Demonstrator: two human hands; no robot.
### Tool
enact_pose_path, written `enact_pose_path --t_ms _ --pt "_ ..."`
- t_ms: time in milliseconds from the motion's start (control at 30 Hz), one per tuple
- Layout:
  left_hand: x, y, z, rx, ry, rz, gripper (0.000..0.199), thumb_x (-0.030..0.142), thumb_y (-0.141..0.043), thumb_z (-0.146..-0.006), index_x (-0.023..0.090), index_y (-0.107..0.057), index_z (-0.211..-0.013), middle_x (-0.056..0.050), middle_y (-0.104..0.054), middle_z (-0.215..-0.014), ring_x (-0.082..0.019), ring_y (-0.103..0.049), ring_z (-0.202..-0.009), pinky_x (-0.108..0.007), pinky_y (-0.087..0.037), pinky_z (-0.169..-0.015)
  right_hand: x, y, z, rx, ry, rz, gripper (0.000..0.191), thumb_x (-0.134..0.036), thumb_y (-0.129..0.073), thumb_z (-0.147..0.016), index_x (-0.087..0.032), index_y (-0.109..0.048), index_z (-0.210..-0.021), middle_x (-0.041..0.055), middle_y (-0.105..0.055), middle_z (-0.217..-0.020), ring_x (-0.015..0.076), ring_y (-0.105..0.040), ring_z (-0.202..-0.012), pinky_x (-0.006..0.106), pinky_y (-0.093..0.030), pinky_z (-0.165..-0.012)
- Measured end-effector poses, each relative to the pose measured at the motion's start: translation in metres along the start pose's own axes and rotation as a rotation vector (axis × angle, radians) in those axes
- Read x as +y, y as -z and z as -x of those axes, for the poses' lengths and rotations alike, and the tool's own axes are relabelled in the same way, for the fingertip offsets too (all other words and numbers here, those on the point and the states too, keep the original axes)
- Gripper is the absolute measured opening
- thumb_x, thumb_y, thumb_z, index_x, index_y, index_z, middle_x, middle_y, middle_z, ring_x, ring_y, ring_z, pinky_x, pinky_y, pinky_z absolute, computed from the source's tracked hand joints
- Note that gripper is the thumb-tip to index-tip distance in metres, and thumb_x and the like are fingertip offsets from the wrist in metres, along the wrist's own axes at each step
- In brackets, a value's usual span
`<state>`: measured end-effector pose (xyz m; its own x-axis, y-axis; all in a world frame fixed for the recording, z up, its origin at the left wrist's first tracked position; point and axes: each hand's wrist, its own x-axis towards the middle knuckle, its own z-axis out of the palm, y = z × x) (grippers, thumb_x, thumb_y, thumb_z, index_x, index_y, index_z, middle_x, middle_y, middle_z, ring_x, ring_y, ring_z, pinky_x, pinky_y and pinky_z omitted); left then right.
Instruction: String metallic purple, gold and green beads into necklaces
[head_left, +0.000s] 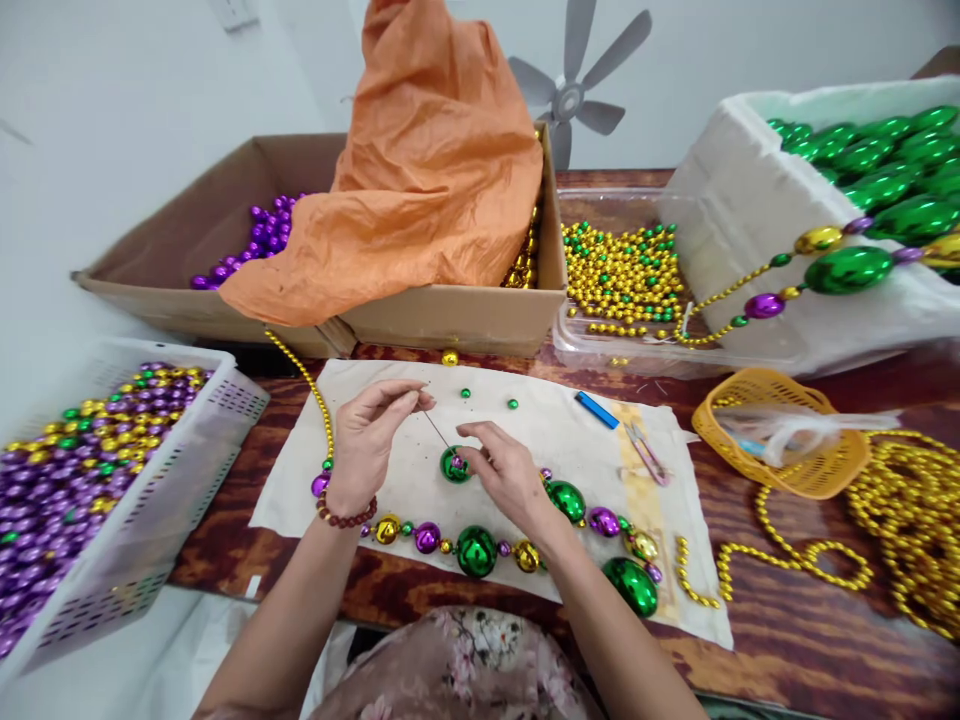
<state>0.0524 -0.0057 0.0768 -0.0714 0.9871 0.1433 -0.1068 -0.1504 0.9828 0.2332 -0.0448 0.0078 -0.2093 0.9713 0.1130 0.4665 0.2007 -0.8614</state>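
Observation:
My left hand (375,435), with a beaded bracelet (346,518) on the wrist, pinches the upper end of a thin, straight needle (436,428). The needle slants down to a shiny green bead (452,470), and a small purple bead (458,462) shows against it. My right hand (502,470) has its fingers curled at the green bead's right side, the thumb touching it. Below both hands a strand of large green, purple and gold beads (476,551) lies along the white cloth (397,385). Part of it passes under my right wrist.
Two small green beads, a blue lighter (597,409) and thread snips (646,455) lie on the cloth. Around it stand a cardboard box (450,318) with orange fabric, a white basket (217,440) of beads, a clear tray (637,352), a foam box (712,190) and a yellow basket (780,470).

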Motion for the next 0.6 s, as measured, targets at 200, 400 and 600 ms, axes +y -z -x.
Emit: enact_pose_path --t_ms 200,400,600 --pt "0.006 -0.004 -0.007 -0.047 -0.021 0.000 0.015 0.029 -0.076 -0.084 0.019 -0.078 -0.095 -0.005 -0.075 -0.084 -0.018 -0.071 -0.079 -0.032 -0.058 -0.082 0.007 -0.020 -0.006 -0.060 0.028 -0.189 0.022 -0.027 -0.050 -0.100 -0.023 -0.071 -0.094 0.0018 -0.072 -0.088 0.0142 -0.065 -0.073 0.023 -0.048 -0.069" --pt "-0.069 -0.001 -0.077 0.034 0.185 -0.341 0.031 0.047 -0.072 -0.084 0.017 -0.071 -0.092 -0.009 -0.074 -0.089 -0.021 -0.070 -0.076 -0.032 -0.053 -0.077 0.001 -0.024 0.006 -0.005 -0.061 -0.502 0.024 -0.032 -0.048 -0.098 -0.020 -0.065 -0.086 -0.0013 -0.060 -0.067 0.0113 -0.058 -0.058 0.021 -0.047 -0.060" --pt "-0.113 -0.030 -0.122 -0.035 0.289 -1.148 0.040 0.057 -0.060 -0.089 0.018 -0.068 -0.094 -0.019 -0.074 -0.108 -0.035 -0.066 -0.110 -0.041 -0.047 -0.090 -0.011 -0.025 0.024 -0.009 -0.026 -0.542 0.018 -0.030 -0.051 -0.096 -0.020 -0.065 -0.095 -0.0034 -0.060 -0.064 0.0094 -0.058 -0.053 0.020 -0.047 -0.058"
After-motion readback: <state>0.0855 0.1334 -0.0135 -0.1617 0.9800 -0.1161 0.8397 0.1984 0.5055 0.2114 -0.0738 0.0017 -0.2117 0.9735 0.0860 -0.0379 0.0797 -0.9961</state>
